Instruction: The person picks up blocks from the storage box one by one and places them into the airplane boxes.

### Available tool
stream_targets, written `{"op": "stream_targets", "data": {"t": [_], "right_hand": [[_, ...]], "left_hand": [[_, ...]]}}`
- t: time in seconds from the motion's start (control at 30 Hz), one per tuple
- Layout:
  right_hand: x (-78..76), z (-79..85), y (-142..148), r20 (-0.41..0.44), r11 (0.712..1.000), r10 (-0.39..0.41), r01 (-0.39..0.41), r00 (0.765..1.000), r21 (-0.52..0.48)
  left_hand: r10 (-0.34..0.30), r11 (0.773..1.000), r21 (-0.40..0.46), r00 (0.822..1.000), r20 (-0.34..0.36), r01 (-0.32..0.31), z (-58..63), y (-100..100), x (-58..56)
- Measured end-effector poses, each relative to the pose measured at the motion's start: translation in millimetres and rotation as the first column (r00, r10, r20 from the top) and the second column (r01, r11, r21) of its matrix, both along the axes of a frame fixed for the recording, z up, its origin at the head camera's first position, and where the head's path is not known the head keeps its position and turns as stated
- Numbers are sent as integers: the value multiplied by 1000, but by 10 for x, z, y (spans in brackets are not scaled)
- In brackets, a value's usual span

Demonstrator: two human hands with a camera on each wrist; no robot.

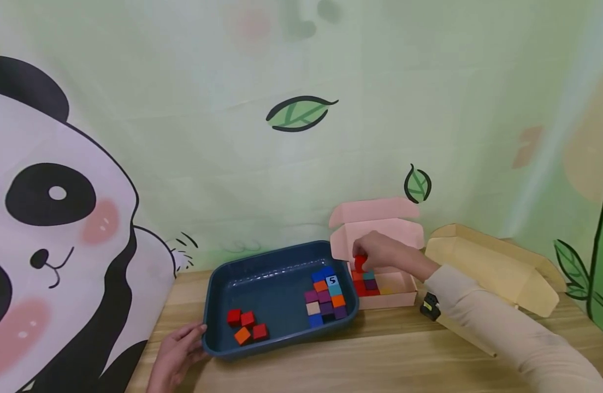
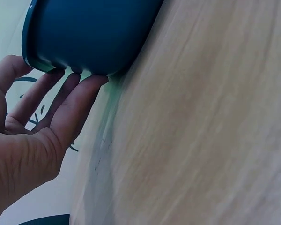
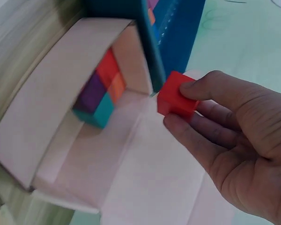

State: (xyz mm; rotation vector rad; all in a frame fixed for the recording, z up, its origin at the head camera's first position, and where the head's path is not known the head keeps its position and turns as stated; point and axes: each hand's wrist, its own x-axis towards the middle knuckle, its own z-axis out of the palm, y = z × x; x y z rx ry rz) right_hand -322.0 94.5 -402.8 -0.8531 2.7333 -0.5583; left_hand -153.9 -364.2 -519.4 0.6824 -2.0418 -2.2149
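Note:
My right hand [image 1: 378, 251] pinches a red cube [image 3: 177, 96] between thumb and fingertips. It hangs over an open pink cardboard box [image 1: 395, 299]. Inside that box lie more cubes, among them a purple cube [image 3: 91, 93], a teal cube [image 3: 97, 112] and an orange cube [image 3: 116, 87]. A dark blue tray [image 1: 277, 264] stands left of the box. Fingertips of my left hand [image 1: 176, 352] touch the tray's outer wall and rim at its near left corner, with the fingers only slightly bent.
At the tray's right end, several coloured cubes sit packed together, one block [image 1: 332, 280] marked 5. Three red cubes and an orange cube [image 1: 242, 336] lie loose on its left. An open yellow box [image 1: 483, 262] and a small black object [image 1: 430, 307] are by my right forearm.

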Motion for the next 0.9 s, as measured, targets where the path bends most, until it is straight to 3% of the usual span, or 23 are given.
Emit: {"op": "stream_targets", "data": {"t": [0.23,0.47,0.7,0.83,0.9], "right_hand": [[-55,-136,171,-1,991,9,-9,1000,132],[-156,-138,259,-30,962,21,-12,999,273],[-176,-179,218,82,931,-34,2,996,364],[-181,-166,194,106,908,-4,-41,994,417],[-171,-147,201,131,912,-1,-53,991,407]], "left_hand": [[6,999,34,1000,-28,-5,-35,11,39],[7,1000,-9,1000,-20,-7,-22,16,1],[19,1000,-8,1000,4,-19,-27,-10,-9],[18,1000,-11,1000,12,-18,-29,-12,-8],[20,1000,-5,1000,7,-20,-31,-1,-6]]}}
